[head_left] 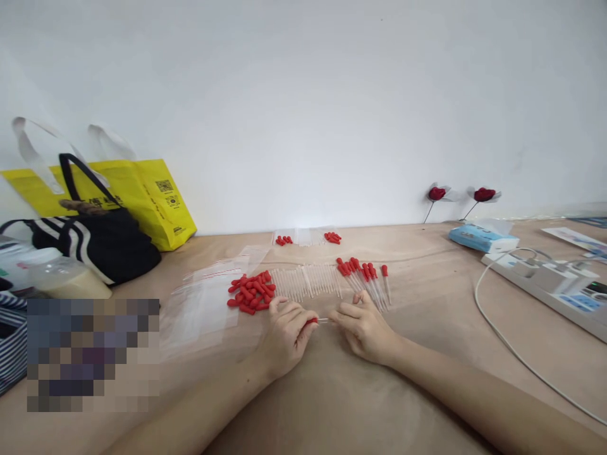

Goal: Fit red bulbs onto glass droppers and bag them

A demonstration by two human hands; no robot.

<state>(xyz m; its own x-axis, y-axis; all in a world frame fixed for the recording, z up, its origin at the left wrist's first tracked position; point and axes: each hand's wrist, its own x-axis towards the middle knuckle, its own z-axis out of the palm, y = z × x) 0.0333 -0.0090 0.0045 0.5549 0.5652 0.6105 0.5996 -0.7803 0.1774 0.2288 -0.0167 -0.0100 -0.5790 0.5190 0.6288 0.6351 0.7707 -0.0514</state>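
Between thumb and fingers, my left hand [288,332] pinches a red rubber bulb [312,321]. A thin clear glass tube [323,320] runs from the bulb's end to my right hand [363,328], whose closed fingers grip it. How deep the tube sits in the bulb is hidden. Just beyond my left hand lies a pile of loose red rubber bulbs [251,292]. A row of bare glass tubes [306,282] is spread ahead of both hands. Beyond my right hand, several droppers with red bulbs [367,273] lie fanned out.
Clear plastic bags [208,303] lie left of the pile. A bagged set with red bulbs [308,237] is by the wall. Yellow bag [165,202], black bag [104,246] and bottle [66,278] stand left. Tissue pack [481,239], power strip [564,291] and white cable [493,332] are right.
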